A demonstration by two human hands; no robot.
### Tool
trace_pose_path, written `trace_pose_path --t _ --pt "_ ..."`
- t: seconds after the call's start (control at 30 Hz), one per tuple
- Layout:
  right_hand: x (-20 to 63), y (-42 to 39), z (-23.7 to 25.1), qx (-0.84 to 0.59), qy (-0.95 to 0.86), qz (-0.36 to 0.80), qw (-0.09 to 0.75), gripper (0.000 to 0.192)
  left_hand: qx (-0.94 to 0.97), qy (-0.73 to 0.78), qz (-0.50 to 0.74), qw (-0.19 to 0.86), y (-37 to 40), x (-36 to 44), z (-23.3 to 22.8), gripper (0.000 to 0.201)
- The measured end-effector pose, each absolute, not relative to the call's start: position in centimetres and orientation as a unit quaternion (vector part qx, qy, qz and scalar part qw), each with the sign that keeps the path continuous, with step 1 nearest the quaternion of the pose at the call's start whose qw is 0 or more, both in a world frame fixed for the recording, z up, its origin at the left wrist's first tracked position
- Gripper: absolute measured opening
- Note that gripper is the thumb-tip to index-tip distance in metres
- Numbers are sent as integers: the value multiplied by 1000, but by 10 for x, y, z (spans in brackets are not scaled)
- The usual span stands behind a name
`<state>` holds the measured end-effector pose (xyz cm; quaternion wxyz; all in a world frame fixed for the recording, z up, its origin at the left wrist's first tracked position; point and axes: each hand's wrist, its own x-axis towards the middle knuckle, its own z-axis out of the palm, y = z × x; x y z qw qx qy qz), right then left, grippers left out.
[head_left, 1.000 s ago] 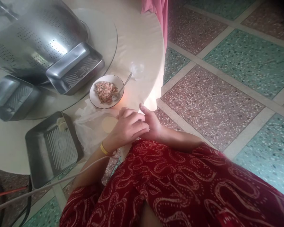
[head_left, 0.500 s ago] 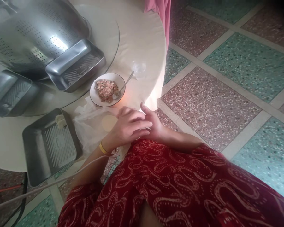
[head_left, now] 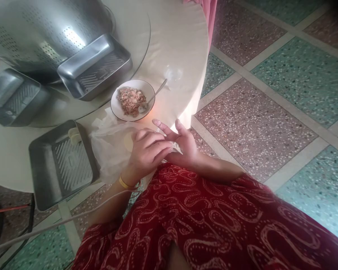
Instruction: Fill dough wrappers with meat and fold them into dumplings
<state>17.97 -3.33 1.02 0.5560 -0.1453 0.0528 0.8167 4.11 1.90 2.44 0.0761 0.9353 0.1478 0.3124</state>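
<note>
My left hand (head_left: 146,153), with a yellow bangle on the wrist, lies over the palm of my right hand (head_left: 184,144) at the table's near edge, above my red patterned lap. The right hand's fingers are spread, palm up. A thin pale sliver, seemingly a dough wrapper (head_left: 177,149), shows between the two hands. Just left of them a round wrapper (head_left: 127,141) rests on a crumpled clear plastic bag (head_left: 108,153). Beyond the hands stands a white bowl (head_left: 116,108) of minced filling (head_left: 131,101) with a metal spoon (head_left: 157,93) in it.
A ribbed metal tray (head_left: 45,187) with a pale dumpling (head_left: 74,135) overhangs the round table (head_left: 174,41). On the turntable sit a perforated steel colander (head_left: 45,33) and two more trays (head_left: 95,67) (head_left: 14,97). A small clear cup (head_left: 173,73) stands near the edge. A white cable (head_left: 45,228) crosses the terrazzo floor.
The view has shifted, so the table things sit further right and up. My right hand's fingers have spread out, and my left hand has slid slightly back over the palm.
</note>
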Motion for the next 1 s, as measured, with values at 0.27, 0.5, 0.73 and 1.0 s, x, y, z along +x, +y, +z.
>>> trace_pose_path --t 0.27,0.5,0.73,1.0 --pt "180 -32 12 -145 55 816 557 61 930 138 337 42 15 46 23 2" --pt "180 -33 8 -141 56 822 549 56 938 131 312 80 19 45 19 10" --pt "179 -35 1 -118 26 822 556 58 937 134 310 90 17 47 21 18" --pt "177 -35 -3 -104 11 799 592 59 919 197 338 44 13 34 19 10"
